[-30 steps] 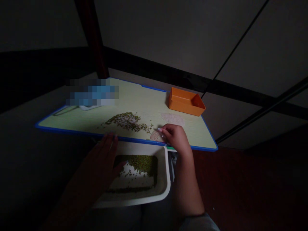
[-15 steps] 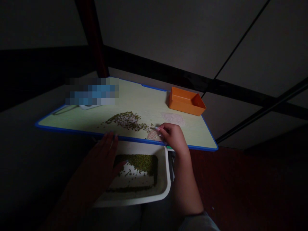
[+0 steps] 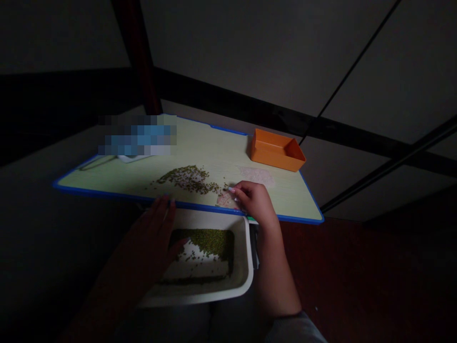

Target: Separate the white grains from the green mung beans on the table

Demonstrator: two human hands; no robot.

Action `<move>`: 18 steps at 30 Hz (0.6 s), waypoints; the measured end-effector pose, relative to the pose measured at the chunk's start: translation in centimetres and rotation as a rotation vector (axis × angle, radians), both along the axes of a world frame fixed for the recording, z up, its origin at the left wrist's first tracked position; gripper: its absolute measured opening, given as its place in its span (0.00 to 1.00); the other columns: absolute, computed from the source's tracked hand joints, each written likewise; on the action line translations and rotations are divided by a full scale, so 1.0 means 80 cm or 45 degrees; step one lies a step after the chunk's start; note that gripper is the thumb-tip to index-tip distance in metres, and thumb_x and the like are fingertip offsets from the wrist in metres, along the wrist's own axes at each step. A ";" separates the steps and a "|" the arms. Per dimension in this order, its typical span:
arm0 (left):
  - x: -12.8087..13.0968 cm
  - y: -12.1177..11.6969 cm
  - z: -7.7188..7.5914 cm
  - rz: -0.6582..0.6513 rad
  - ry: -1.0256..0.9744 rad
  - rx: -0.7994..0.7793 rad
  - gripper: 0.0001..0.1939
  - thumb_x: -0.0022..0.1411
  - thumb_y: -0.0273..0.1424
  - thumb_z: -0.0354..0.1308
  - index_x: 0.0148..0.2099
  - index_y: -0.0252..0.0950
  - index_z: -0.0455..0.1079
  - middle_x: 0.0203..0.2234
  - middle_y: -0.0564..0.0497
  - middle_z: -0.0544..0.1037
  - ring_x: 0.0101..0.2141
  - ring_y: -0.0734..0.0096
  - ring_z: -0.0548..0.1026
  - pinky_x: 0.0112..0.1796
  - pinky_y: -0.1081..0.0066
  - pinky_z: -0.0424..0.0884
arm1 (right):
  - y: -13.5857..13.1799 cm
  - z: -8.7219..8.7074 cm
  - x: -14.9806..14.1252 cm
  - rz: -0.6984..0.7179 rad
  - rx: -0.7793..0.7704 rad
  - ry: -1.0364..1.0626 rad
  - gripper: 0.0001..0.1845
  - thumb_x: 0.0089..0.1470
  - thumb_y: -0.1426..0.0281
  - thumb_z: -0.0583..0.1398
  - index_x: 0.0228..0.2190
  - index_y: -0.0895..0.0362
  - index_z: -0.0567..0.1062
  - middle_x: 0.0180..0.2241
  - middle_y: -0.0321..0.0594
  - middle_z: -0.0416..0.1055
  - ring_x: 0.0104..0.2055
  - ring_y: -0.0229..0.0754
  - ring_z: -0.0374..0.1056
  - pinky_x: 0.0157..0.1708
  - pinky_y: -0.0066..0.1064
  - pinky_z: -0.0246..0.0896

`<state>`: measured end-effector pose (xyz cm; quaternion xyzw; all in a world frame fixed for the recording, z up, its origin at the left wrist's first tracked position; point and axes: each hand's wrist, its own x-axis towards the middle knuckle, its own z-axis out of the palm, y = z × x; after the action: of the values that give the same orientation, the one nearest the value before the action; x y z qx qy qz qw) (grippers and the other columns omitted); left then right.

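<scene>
My right hand [image 3: 255,197] is low over the table near its front edge, with thumb and fingertips pinched at the right end of a loose scatter of mung beans [image 3: 189,178]. Anything between the fingertips is too small to make out. My left hand [image 3: 159,233] is in shadow, fingers stretched out to the table's blue edge and thumb apart over a white tub [image 3: 246,267]. Mung beans [image 3: 212,240] cover much of the tub's floor, heaped toward its far side. A pinkish printed patch [image 3: 224,199] shows on the tabletop beside my right fingertips.
An orange open box [image 3: 274,159] stands at the back right of the pale table [image 3: 207,143], which has a blue rim. A blurred-out blue and white item [image 3: 143,140] lies at the left. Cabinet panels [image 3: 257,57] rise behind the table.
My right hand has shifted slightly to the left, toward the scattered beans. My left hand, the tub and the orange box stay where they were.
</scene>
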<state>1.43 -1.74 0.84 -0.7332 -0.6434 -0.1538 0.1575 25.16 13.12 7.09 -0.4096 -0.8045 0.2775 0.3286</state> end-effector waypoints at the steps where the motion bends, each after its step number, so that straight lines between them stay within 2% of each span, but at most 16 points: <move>1: 0.000 0.000 0.001 0.005 -0.004 -0.005 0.43 0.64 0.51 0.38 0.69 0.26 0.37 0.67 0.28 0.51 0.67 0.47 0.49 0.61 0.49 0.56 | 0.000 0.001 -0.001 0.013 0.002 -0.005 0.12 0.59 0.64 0.59 0.28 0.57 0.78 0.26 0.38 0.75 0.28 0.36 0.66 0.29 0.26 0.54; 10: 0.000 0.001 0.000 0.004 -0.006 0.018 0.43 0.64 0.52 0.37 0.69 0.27 0.36 0.66 0.29 0.52 0.67 0.47 0.49 0.61 0.49 0.56 | 0.000 0.000 0.006 -0.034 -0.009 -0.007 0.13 0.59 0.62 0.59 0.28 0.56 0.77 0.24 0.37 0.74 0.26 0.36 0.65 0.27 0.26 0.53; 14: 0.000 0.000 -0.001 0.009 0.012 0.010 0.42 0.64 0.50 0.40 0.69 0.26 0.37 0.67 0.29 0.51 0.67 0.47 0.48 0.62 0.50 0.55 | 0.001 0.001 0.003 -0.009 -0.016 -0.026 0.13 0.59 0.64 0.59 0.28 0.57 0.77 0.24 0.37 0.73 0.26 0.35 0.65 0.28 0.26 0.53; 18: 0.000 -0.002 0.007 0.009 0.053 -0.037 0.43 0.63 0.49 0.43 0.68 0.23 0.39 0.66 0.27 0.51 0.67 0.45 0.49 0.62 0.50 0.55 | -0.006 0.006 0.003 0.045 -0.014 0.005 0.12 0.59 0.65 0.59 0.27 0.58 0.76 0.23 0.35 0.72 0.26 0.34 0.64 0.28 0.25 0.52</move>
<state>1.44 -1.88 1.40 -0.7361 -0.6448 -0.1285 0.1607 25.40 12.65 7.54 -0.3965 -0.8095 0.2884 0.3230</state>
